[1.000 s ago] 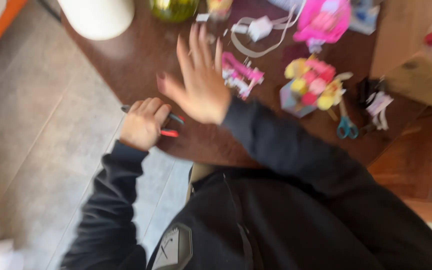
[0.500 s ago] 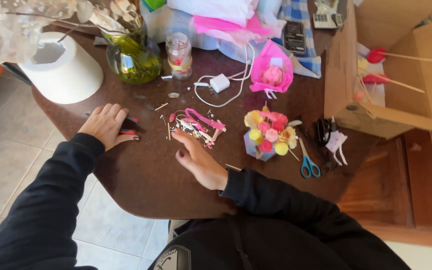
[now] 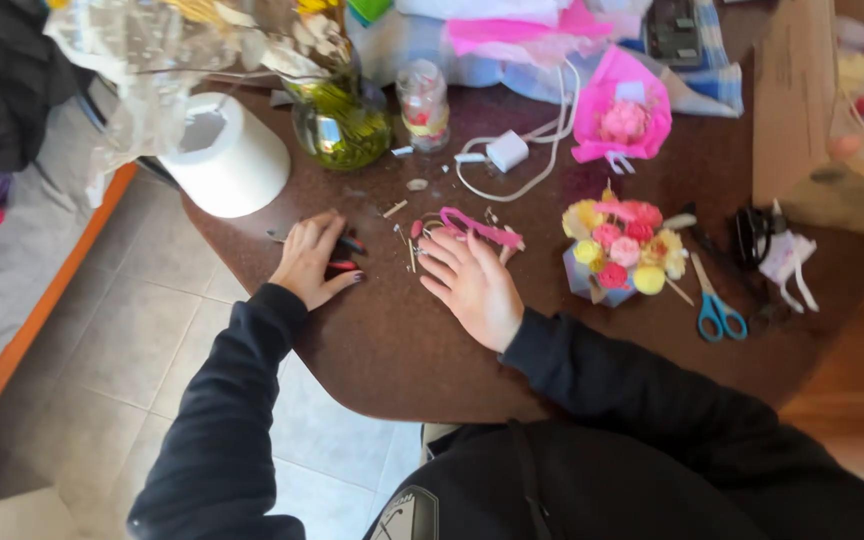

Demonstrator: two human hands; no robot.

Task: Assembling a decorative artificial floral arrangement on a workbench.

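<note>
A dark brown table (image 3: 422,350) fills the centre of the frame, above grey floor tiles. The left hand (image 3: 310,258) is laid flat, fingers spread, on red and dark pens (image 3: 345,256), not closed around them. The right hand (image 3: 474,285) rests open, fingertips touching a pink ribbon (image 3: 472,226) just above. The pens could be rolled off the near edge by a careless sweep.

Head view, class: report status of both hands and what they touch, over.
Left hand flat on pens. Right hand flat on table, fingers at pink ribbon. Nothing in the way.
</note>
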